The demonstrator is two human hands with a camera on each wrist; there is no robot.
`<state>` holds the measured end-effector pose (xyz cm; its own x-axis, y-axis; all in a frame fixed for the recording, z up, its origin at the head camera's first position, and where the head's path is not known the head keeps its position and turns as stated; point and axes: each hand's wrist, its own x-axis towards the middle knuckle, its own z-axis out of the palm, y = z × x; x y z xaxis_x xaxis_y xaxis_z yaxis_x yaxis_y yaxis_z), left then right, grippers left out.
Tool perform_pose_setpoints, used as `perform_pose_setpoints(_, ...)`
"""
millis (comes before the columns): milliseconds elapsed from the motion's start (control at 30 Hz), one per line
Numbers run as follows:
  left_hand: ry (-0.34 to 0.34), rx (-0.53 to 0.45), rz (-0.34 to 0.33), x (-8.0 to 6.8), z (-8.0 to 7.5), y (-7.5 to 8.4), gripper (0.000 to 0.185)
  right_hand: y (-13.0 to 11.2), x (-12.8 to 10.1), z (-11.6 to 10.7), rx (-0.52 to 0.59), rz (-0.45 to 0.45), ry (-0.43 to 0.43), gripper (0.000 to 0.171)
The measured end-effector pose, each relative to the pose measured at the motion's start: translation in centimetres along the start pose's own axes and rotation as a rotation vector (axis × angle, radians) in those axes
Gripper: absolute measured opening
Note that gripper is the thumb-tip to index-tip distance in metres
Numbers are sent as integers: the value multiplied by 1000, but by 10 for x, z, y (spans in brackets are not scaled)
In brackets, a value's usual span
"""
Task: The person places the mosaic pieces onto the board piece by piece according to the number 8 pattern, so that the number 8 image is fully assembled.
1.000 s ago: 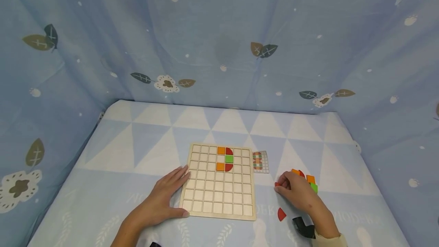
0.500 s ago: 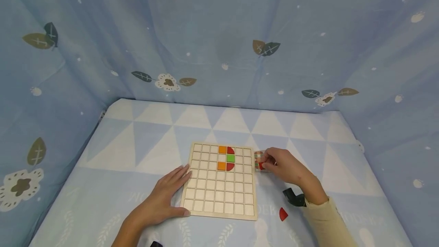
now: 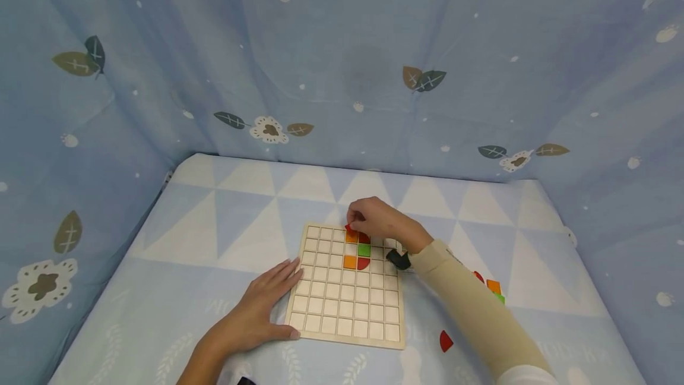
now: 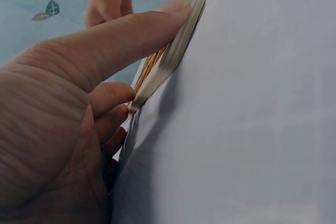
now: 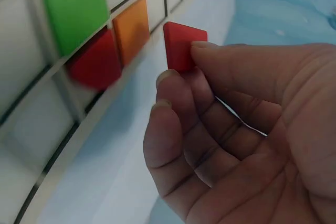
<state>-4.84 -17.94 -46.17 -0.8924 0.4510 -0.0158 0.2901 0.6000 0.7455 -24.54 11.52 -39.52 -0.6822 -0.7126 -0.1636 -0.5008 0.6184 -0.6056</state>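
My left hand (image 3: 253, 316) rests against the left side of a wooden grid board (image 3: 345, 325), fingers extended along the frame and thumb at the near corner. In the left wrist view, the thumb (image 4: 131, 38) lies on the board's edge. My right hand (image 3: 376, 218) is over the far edge of the board, pinching a red quarter-circle piece (image 5: 181, 48) between thumb and fingers. Just below it, an orange square (image 3: 351, 239) and a partly covered red piece (image 5: 97, 64) sit in the grid. Nearer are a green square (image 3: 364, 250), another orange square (image 3: 350, 262) and a red quarter-circle (image 3: 363, 264).
Right of the forearm lie several loose pieces, among them an orange square (image 3: 493, 286) and a green one (image 3: 499, 298). A single red quarter-circle (image 3: 446, 341) lies nearer. The sleeve (image 3: 470, 308) hides the pattern card. Blue printed curtains (image 3: 342, 76) surround the table.
My right hand has carried the red piece from the loose pile, past the pattern card, to the board's far edge. My left hand stays at the board's left side.
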Motion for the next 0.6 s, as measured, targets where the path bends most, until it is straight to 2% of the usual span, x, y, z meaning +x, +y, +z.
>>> perform_pose_setpoints(100, 2, 0, 2, -1, -1, -1, 111, -5, 20, 8, -54, -24, -31, 13)
perform_pose_setpoints(200, 0, -1, 7, 0, 1, -1, 111, -9, 30, 14, -111, -31, -74, 15)
perform_pose_setpoints(300, -1, 5, 1, 0, 1, -1, 110, -14, 34, 18, -157, -29, -109, 16)
perform_pose_setpoints(433, 9, 16, 7, 0, 1, 0, 109, -18, 36, 20, -195, -31, -115, 18)
perform_pose_setpoints(600, 22, 28, 19, 0, 1, 0, 108, -17, 34, 23, -183, -47, -110, 19)
